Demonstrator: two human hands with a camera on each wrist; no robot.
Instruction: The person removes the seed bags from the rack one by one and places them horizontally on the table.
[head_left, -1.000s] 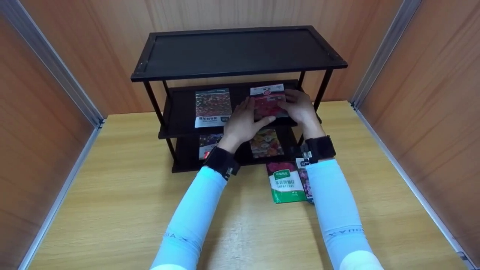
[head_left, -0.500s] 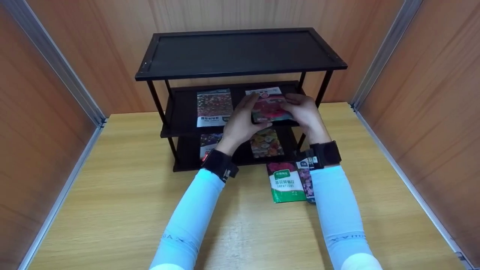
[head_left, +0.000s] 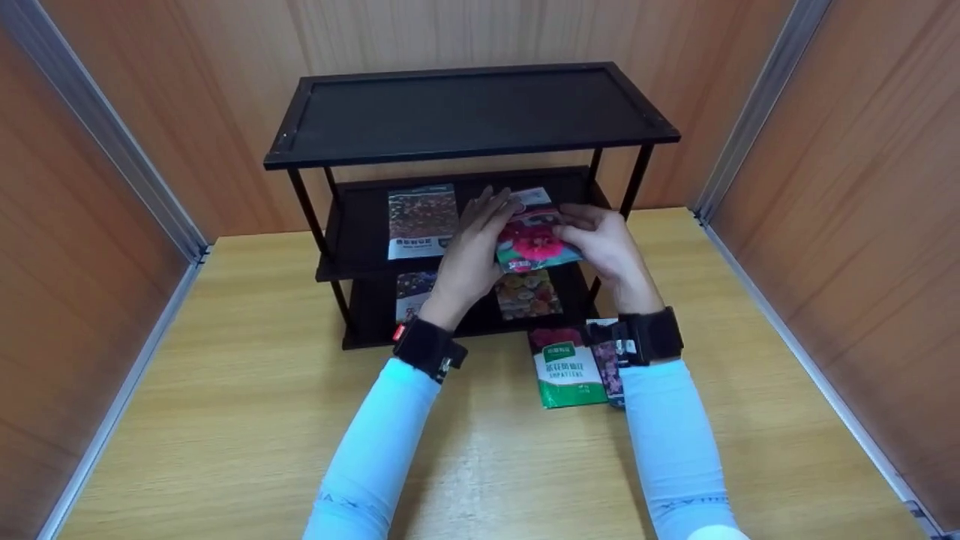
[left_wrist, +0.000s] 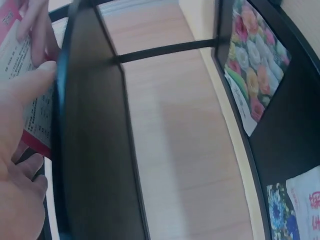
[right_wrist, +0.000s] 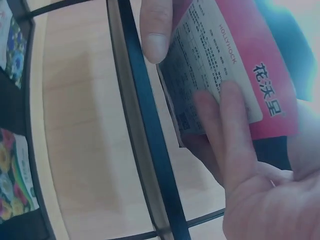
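A hollyhock seed packet (head_left: 536,241) with a large pink flower on its front is held between both hands over the front edge of the black rack's middle shelf. My left hand (head_left: 471,251) grips its left edge, fingers over the front; in the right wrist view the left thumb (right_wrist: 155,35) lies at the packet's back. My right hand (head_left: 606,244) pinches the right edge, thumb on the front and fingers (right_wrist: 234,122) against the printed back. On the middle shelf, left of the hands, lies another flower seed packet (head_left: 421,221).
The rack's top shelf (head_left: 472,112) overhangs the hands. Two packets lie on the bottom shelf, one with blue flowers (head_left: 416,289) and one with mixed roses (left_wrist: 254,62). A green-and-white Impatiens packet (head_left: 570,371) and a purple-flowered packet (head_left: 609,367) lie on the table below my right wrist.
Both hands have drawn the pink-flower packet toward me from the middle shelf. Its near end now reaches over the shelf's front edge, and more of the flower shows.
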